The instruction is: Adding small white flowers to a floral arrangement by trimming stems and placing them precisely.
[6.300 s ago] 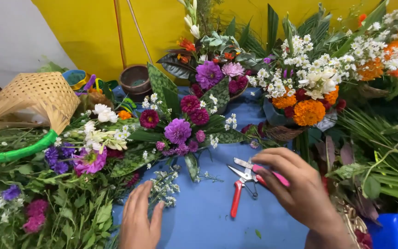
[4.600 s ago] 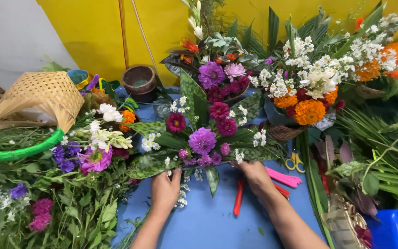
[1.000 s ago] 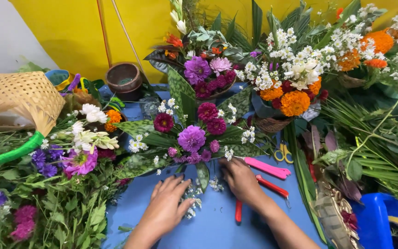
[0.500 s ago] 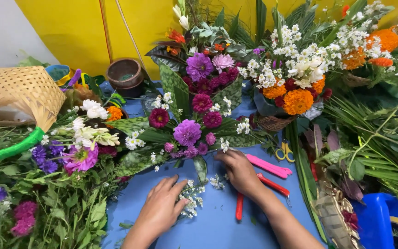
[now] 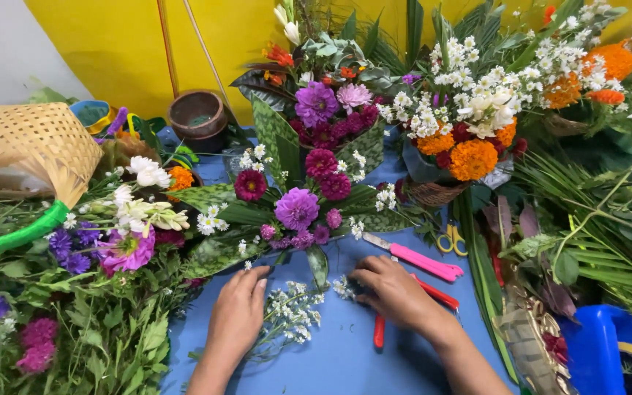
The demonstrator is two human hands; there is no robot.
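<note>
While both hands lay low on the blue desk (image 5: 345, 358), neither grip was clamped on anything that could be made out. Left hand (image 5: 239, 314) lay flat, fingers together and stretched forward, palm down on the stems of a loose sprig of small white daisy-like flowers (image 5: 294, 318); fingertips reached toward the base of the flower arrangement. Right hand (image 5: 396, 292) was curled, fingers bent at the white blossoms at the sprig's upper end (image 5: 344, 287); whether it pinched them, cannot tell. Red-handled pliers (image 5: 404, 314) lay under the right hand, one handle sticking out toward the person, another to the right. Pink-handled knife (image 5: 418, 260) lay just beyond the right hand, blade pointing left. Yellow-handled scissors (image 5: 449, 238) sat further back beside a wicker basket of orange marigolds and white flowers (image 5: 469, 146). Directly ahead of the hands lay the low arrangement of purple and magenta zinnias on broad green leaves (image 5: 298, 208). Left of it lay mixed cut flowers and greenery (image 5: 111, 241), a woven bamboo basket with green handle (image 5: 34, 146), and a brown clay pot (image 5: 197, 117). Palm fronds (image 5: 594, 227) and a blue plastic jug (image 5: 597, 347) were on the right.
</note>
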